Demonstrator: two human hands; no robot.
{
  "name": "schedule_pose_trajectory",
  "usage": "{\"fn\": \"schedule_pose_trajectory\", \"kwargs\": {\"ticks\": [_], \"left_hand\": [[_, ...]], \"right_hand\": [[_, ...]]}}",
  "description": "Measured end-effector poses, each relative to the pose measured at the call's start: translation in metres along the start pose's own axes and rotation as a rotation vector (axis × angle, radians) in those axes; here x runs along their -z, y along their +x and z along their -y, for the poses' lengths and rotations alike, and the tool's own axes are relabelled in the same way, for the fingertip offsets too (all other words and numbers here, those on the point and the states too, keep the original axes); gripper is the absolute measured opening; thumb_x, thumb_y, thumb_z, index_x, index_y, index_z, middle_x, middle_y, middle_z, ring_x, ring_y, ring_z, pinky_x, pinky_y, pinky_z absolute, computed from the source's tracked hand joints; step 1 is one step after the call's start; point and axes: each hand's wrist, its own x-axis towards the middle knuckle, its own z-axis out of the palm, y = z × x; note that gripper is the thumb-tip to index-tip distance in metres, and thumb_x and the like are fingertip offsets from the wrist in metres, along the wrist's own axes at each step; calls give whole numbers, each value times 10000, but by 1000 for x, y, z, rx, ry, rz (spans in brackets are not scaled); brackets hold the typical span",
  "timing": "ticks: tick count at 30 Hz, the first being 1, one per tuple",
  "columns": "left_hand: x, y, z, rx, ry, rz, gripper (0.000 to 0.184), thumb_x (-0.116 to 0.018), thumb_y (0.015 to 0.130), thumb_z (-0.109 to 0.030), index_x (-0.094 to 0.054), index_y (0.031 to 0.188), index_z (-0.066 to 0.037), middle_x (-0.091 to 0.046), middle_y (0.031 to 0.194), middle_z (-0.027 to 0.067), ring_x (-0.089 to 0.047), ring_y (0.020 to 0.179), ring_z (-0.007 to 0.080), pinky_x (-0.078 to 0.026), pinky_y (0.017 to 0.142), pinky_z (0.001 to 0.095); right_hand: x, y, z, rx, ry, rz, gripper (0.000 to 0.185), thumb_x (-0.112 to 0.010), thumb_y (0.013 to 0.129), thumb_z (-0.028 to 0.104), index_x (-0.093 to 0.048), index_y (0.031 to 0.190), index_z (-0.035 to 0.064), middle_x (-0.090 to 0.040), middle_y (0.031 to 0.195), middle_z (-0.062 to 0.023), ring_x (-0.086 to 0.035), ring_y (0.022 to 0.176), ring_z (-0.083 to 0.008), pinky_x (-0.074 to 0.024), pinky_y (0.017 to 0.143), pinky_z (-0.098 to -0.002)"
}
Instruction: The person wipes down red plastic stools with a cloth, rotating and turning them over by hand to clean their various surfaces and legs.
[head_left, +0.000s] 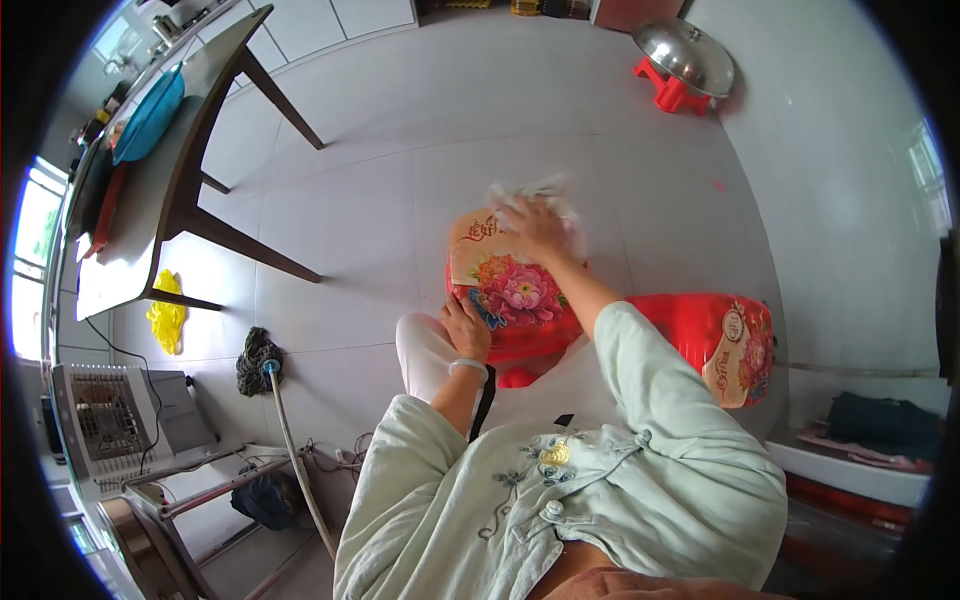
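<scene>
A red plastic stool [515, 340] with a flower-printed top stands between my knees. My right hand [535, 228] presses a whitish cloth [560, 190] onto the far right part of its top; the cloth is blurred and partly under my fingers. At the near left edge of the same stool, my left hand [466, 328] grips the rim, with its fingertips by the printed flowers. To my right is a second red stool [690, 325] with a similar flower print, partly behind my right sleeve.
A dark-legged table [200, 130] at the left bears a blue basin [150, 115]. A mop [262, 362], a yellow bag [167, 312] and a heater-like appliance [105, 415] are at the lower left. Far right, a metal lid [685, 55] rests on a small red stool [672, 92].
</scene>
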Motion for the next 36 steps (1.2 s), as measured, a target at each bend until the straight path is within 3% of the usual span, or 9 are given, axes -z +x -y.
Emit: {"fn": "schedule_pose_trajectory", "kwargs": {"ticks": [1,7,10,13,15,17,23,34,36], "left_hand": [[0,0,-1,5,0,-11,428,-402,978,-258,-449,1244,74,-498,1129,297,-467,1039,453,-379,921,484],[-6,-1,12,-21,-68,-4,417,-401,976,-260,-454,1246,54,-488,1151,295,-461,1056,444,-374,929,478],[-16,-2,32,-249,103,-37,424,-394,976,-270,-457,1257,41,-492,1148,284,-464,1056,436,-372,932,476],[-2,-4,7,-46,-48,-31,437,-387,976,-276,-452,1270,39,-495,1142,279,-464,1056,432,-371,931,477],[-2,-4,4,10,-73,-23,401,-371,988,-263,-468,1246,28,-505,1117,269,-449,1063,419,-363,940,462],[0,-4,4,12,-77,-26,402,-371,988,-263,-464,1249,28,-502,1116,269,-448,1063,417,-363,940,464],[-6,-4,7,-7,-110,-56,403,-381,986,-271,-463,1244,28,-496,1115,279,-448,1055,422,-361,938,468],[-27,3,31,94,-228,-119,446,-413,971,-342,-532,1194,26,-523,1145,287,-474,1072,432,-369,931,470],[-29,15,43,398,-379,-32,500,-356,978,-404,-580,1149,8,-540,1129,284,-476,1074,423,-356,938,482]], "right_hand": [[-26,13,9,102,-127,-16,580,-606,831,331,-430,1381,278,-388,1441,-22,-421,1232,-320,-399,999,-467],[-29,-14,99,399,85,98,422,-593,840,364,-552,1248,263,-460,1378,0,-414,1265,-287,-373,1014,-477],[-30,-29,96,496,163,17,377,-593,827,329,-577,1197,259,-482,1352,9,-412,1279,-261,-342,1016,-494],[-24,-8,65,484,83,-125,355,-584,834,320,-558,1188,334,-488,1332,11,-431,1258,-229,-320,991,-566],[-20,-1,43,147,84,-145,384,-585,840,318,-527,1219,329,-476,1346,-17,-435,1253,-239,-309,995,-569],[-15,-1,12,-54,-10,-85,432,-602,831,302,-511,1252,290,-458,1356,-45,-434,1247,-251,-324,983,-553],[-12,-27,-8,-262,-148,-99,565,-643,804,266,-461,1339,252,-458,1303,-70,-438,1206,-299,-369,949,-509],[-17,-126,100,176,-44,-82,512,-532,806,169,-514,1314,228,-478,1317,-103,-436,1204,-346,-367,928,-502],[-27,-155,92,231,-2,-126,502,-536,798,161,-530,1295,225,-482,1304,-102,-440,1196,-338,-364,925,-503]]}}
